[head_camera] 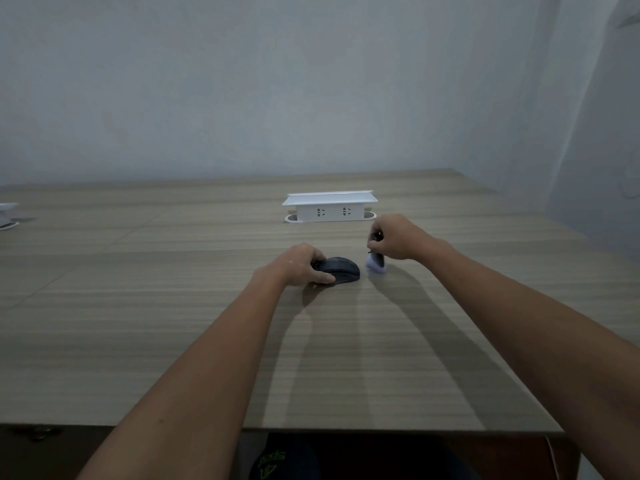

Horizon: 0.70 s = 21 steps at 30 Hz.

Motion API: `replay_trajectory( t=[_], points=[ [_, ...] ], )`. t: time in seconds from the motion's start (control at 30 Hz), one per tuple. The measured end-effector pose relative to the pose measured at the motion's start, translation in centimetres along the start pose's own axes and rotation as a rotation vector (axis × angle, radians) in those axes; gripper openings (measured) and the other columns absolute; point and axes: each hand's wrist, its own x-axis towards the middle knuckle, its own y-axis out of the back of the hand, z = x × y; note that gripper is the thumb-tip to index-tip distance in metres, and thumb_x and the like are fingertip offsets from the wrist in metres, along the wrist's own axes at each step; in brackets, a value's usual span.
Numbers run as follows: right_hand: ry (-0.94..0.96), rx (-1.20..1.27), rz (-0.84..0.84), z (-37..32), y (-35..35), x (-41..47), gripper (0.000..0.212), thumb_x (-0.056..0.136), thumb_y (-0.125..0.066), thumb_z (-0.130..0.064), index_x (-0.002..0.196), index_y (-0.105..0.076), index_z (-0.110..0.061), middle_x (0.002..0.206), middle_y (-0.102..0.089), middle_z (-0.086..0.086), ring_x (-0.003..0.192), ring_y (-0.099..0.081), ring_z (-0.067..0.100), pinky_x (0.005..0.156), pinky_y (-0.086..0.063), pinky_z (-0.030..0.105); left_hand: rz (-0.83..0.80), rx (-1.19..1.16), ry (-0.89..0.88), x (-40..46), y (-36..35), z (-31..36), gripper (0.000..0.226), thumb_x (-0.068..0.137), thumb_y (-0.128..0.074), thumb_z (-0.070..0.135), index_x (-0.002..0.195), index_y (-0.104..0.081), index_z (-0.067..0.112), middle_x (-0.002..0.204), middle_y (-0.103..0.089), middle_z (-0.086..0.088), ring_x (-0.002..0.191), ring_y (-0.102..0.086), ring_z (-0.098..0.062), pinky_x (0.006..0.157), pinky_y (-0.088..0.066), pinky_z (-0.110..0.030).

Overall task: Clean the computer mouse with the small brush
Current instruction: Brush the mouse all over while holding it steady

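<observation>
A dark computer mouse [341,269] lies on the wooden table [173,306] at its middle. My left hand [299,264] grips the mouse from its left side, thumb on the near edge and fingers over the far edge. A small brush [376,264] with a dark handle and pale lilac bristles stands just right of the mouse, bristles down near the table top. My right hand [394,237] pinches the top of the brush handle. A narrow gap separates the brush from the mouse.
A white pop-up socket box [329,206] stands behind the hands, close to my right hand. At the far left edge sits part of another white object [7,216]. The table's near edge [346,429] runs above my lap.
</observation>
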Motion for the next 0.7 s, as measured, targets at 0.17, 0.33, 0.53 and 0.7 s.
replay_trajectory(
  t=[0.17,0.33,0.53,0.7],
  points=[
    [-0.040,0.333,0.064,-0.4,-0.1,-0.6,0.018,0.087,-0.066,-0.019,0.082,-0.073,-0.004,0.065,-0.064,0.003,0.050,-0.056,0.012,0.048,-0.044,0.020,0.008,0.007,0.007,-0.1,0.0,0.1,0.035,0.082,-0.076,0.039,0.105,-0.075,0.013,0.096,-0.074,-0.010,0.093,-0.066,-0.028,0.078,-0.049,-0.036],
    [-0.065,0.221,0.021,0.5,-0.2,-1.0,0.016,0.085,-0.067,-0.016,0.085,-0.075,-0.002,0.068,-0.064,0.003,0.061,-0.057,0.015,0.050,-0.041,0.017,0.013,0.009,0.011,0.0,-0.1,0.2,0.036,0.081,-0.077,0.040,0.106,-0.075,0.013,0.096,-0.073,-0.009,0.094,-0.065,-0.027,0.081,-0.049,-0.037],
    [-0.005,0.449,0.007,-0.4,0.5,-1.2,0.018,0.089,-0.067,-0.019,0.087,-0.073,-0.002,0.066,-0.064,0.006,0.050,-0.055,0.013,0.049,-0.048,0.023,0.023,0.006,0.019,0.0,-0.1,0.3,0.035,0.082,-0.076,0.040,0.103,-0.075,0.013,0.093,-0.072,-0.009,0.083,-0.061,-0.022,0.068,-0.041,-0.031],
    [0.023,0.157,0.056,-0.8,0.7,-0.9,0.015,0.084,-0.067,-0.019,0.084,-0.077,-0.008,0.070,-0.066,0.002,0.057,-0.057,0.010,0.054,-0.044,0.019,0.040,0.010,0.011,-0.1,-0.3,0.4,0.035,0.081,-0.077,0.040,0.103,-0.076,0.012,0.089,-0.071,-0.006,0.081,-0.060,-0.020,0.063,-0.039,-0.028]
  ],
)
